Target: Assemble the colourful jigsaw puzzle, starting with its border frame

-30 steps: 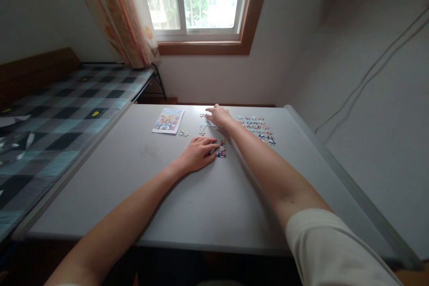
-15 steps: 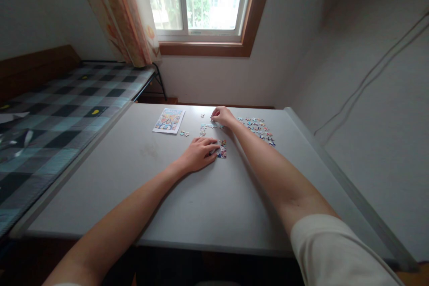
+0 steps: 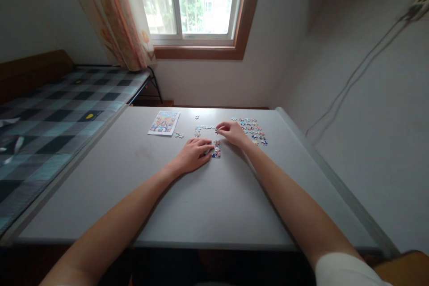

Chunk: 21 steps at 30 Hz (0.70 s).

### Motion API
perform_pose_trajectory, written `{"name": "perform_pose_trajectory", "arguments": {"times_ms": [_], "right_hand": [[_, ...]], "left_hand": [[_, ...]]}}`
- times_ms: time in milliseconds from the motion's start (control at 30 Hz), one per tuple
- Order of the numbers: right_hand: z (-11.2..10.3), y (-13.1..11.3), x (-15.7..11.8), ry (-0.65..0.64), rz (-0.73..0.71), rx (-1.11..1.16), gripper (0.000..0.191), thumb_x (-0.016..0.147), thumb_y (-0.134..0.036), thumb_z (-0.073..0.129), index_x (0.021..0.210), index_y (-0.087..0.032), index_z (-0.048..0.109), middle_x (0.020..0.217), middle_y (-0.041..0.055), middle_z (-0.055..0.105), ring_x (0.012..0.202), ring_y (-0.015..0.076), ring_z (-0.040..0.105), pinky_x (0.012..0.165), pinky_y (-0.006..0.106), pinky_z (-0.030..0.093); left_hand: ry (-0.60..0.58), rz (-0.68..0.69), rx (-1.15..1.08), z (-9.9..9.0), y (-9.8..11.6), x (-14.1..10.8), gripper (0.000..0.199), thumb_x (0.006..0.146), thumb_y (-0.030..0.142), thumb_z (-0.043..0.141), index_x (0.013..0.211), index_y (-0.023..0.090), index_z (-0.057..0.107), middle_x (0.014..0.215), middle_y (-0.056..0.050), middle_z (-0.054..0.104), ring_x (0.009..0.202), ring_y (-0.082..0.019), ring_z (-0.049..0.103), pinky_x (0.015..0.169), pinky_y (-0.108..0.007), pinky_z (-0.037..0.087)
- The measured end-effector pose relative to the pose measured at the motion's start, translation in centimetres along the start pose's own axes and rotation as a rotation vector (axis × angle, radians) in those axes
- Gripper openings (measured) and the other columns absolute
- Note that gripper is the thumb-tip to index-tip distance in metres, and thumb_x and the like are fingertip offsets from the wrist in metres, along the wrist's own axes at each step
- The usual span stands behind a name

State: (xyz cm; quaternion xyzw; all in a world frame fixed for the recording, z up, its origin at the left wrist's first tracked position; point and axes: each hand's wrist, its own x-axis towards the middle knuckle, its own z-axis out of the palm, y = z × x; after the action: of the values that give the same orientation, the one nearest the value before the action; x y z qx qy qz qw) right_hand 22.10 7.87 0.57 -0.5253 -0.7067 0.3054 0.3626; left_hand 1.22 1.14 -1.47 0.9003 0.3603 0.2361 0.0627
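The right hand [image 3: 233,133] pinches a puzzle piece [image 3: 217,131] by the border strip [image 3: 205,127]; the left hand [image 3: 193,154], loosely spread, touches joined pieces [image 3: 217,149].

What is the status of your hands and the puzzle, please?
Left hand partly covering the lower puzzle section. Right hand at the right end of the upper puzzle section, grip unclear. Loose pieces just beyond the right hand.

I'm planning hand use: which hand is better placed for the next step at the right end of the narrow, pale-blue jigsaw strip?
Probably the right hand: it is at the strip's right end, while the left hand lies at the multicoloured jigsaw section.
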Motion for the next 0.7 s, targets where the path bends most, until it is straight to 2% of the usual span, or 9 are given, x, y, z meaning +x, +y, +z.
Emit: {"name": "perform_pose_trajectory", "arguments": {"times_ms": [300,700], "right_hand": [[1.7,0.9,-2.1,0.052,-0.036,0.077,0.016,0.077,-0.025,0.061,0.084,-0.015,0.071,0.072,0.0042,0.071,0.065,0.0142,0.063,0.064,0.025,0.049],[1.3,1.2,-2.4,0.052,-0.082,-0.047,0.015,0.078,-0.018,0.059,0.083,-0.016,0.072,0.078,0.0034,0.072,0.069,0.0135,0.062,0.069,0.025,0.047]], "left_hand": [[0.000,-0.006,0.007,-0.1,0.1,-0.1,0.031,0.093,0.032,0.049,0.119,0.027,0.064,0.127,-0.005,0.060,0.118,-0.022,0.054,0.103,-0.041,0.039],[-0.011,-0.007,0.012,0.0,0.0,-0.1,0.032,0.093,0.032,0.048,0.120,0.027,0.064,0.130,-0.005,0.059,0.118,-0.022,0.053,0.103,-0.041,0.039]]}}
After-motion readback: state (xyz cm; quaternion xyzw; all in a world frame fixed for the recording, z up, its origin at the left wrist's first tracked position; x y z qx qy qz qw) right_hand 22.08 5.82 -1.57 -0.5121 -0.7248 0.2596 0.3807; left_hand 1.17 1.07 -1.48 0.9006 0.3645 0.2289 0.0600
